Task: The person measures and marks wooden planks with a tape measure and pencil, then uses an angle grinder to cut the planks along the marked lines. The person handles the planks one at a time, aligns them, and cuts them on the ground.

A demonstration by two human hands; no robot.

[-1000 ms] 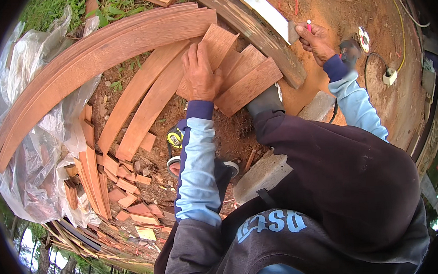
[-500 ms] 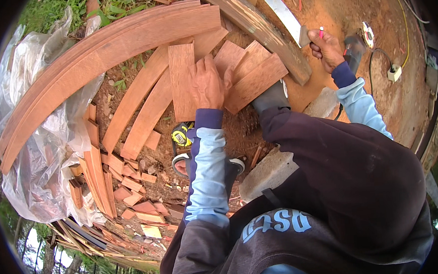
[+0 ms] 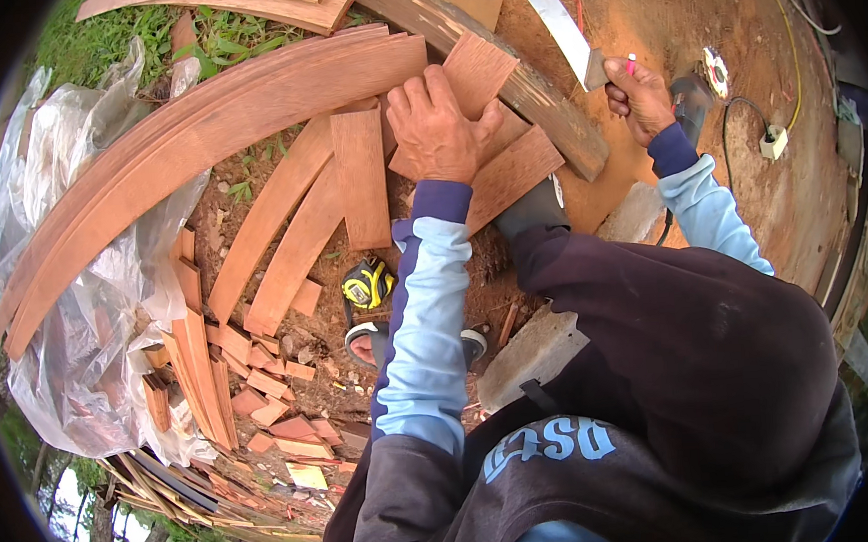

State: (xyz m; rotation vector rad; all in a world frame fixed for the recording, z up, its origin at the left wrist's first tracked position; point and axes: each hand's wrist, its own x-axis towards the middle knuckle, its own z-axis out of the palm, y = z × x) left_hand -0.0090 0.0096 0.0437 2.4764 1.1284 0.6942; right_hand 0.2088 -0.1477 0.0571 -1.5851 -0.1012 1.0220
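My left hand (image 3: 436, 137) is closed over a short reddish-brown wooden board (image 3: 481, 69), its thumb lying toward the right. Beneath and beside it are other short boards (image 3: 520, 178), partly covered by the hand. Another short board (image 3: 361, 181) lies separately, just left of my left wrist. Out to the right, my right hand (image 3: 639, 97) is closed around a slim pen-like marker (image 3: 631, 63) with a pink end. The same hand is at the brown stock of a long metal-bladed tool that looks like a try square (image 3: 556, 23).
Long boards (image 3: 206, 111) and a thick beam (image 3: 501, 73) lie around the work. A yellow-black tape measure (image 3: 368, 283) is near my foot, beside wood offcuts (image 3: 267, 381). Clear plastic sheeting (image 3: 89, 322) is at left; a corded power tool (image 3: 690, 106) lies right.
My left hand has moved up and right off the separate short board, and one board of the pile has shifted up with it. My right hand keeps its hold, barely moved.
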